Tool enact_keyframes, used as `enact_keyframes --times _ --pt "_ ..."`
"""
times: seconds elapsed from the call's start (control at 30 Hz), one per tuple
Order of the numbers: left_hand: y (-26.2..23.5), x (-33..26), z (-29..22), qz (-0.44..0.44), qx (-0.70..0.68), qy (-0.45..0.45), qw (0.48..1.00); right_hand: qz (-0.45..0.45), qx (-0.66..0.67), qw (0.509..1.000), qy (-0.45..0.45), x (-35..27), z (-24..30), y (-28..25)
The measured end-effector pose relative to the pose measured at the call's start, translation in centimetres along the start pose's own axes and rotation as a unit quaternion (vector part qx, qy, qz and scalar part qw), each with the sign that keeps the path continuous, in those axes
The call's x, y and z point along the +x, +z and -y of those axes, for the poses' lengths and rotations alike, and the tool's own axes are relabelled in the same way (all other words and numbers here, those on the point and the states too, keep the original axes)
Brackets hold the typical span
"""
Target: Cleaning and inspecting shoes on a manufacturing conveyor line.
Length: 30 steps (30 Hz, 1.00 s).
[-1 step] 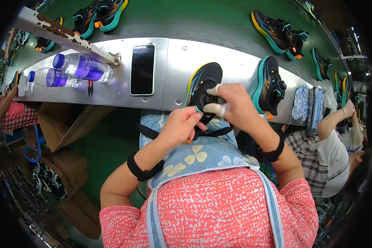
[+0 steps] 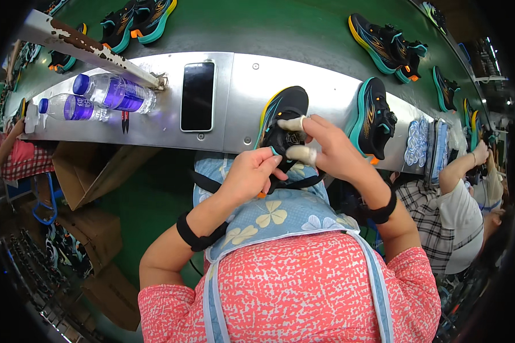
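A black sneaker (image 2: 292, 104) with a yellow and teal sole lies in front of me, toe pointing away, its heel end over the near edge of the metal ledge. My left hand (image 2: 249, 174) is closed on its collar, thumb and forefinger pinching a teal-edged part. Above the shoe's upper, my right hand (image 2: 332, 146) has its thumb and forefinger apart, both in pale finger cots, with no object visible between them. The forefinger tip is at the lacing area; whether it touches is unclear. A second black sneaker (image 2: 373, 117) with a teal sole stands to the right.
A phone (image 2: 198, 97) and two water bottles (image 2: 120, 94) lie left on the ledge, near a chipped metal post (image 2: 97, 51). Bundled laces (image 2: 416, 142) sit at right. More sneakers (image 2: 383, 44) rest on the green belt (image 2: 257, 26). A co-worker's arm (image 2: 460, 168) is at right.
My right hand has shifted slightly, its forefinger moving left over the shoe's lacing area. My left hand keeps its place on the collar.
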State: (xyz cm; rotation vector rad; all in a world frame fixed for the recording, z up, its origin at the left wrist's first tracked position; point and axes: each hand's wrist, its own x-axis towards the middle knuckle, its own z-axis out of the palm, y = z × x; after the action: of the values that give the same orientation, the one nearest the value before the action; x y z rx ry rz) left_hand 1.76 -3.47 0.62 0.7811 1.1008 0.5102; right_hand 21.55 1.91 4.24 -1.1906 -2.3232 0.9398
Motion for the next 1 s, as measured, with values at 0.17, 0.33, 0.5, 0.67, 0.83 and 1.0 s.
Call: enact_keyframes --times 0.17,0.33,0.5,0.67,0.83,1.0 --pt "0.6 -0.3 -0.4 -0.015 0.027 0.002 1.000 -0.038 -0.058 0.997 -0.031 -0.7 -0.7 0.9" --pt "0.4 0.0 0.1 -0.013 0.002 0.008 1.000 0.032 0.126 0.988 0.078 -0.1 0.5 -0.2" --pt "0.7 -0.2 -0.5 -0.018 0.009 0.009 1.000 -0.003 -0.067 0.998 0.003 -1.1 -0.8 0.8" --pt "0.5 -0.1 0.2 -0.017 -0.005 0.005 1.000 0.023 0.114 0.991 0.059 -0.2 0.5 -0.2" --pt "0.9 -0.3 -0.3 -0.030 0.022 0.005 0.999 -0.024 -0.083 0.996 -0.022 -1.1 -0.6 1.1" --pt "0.7 -0.1 0.0 -0.019 -0.005 0.015 1.000 -0.027 -0.030 0.999 -0.017 -0.4 -0.5 0.4"
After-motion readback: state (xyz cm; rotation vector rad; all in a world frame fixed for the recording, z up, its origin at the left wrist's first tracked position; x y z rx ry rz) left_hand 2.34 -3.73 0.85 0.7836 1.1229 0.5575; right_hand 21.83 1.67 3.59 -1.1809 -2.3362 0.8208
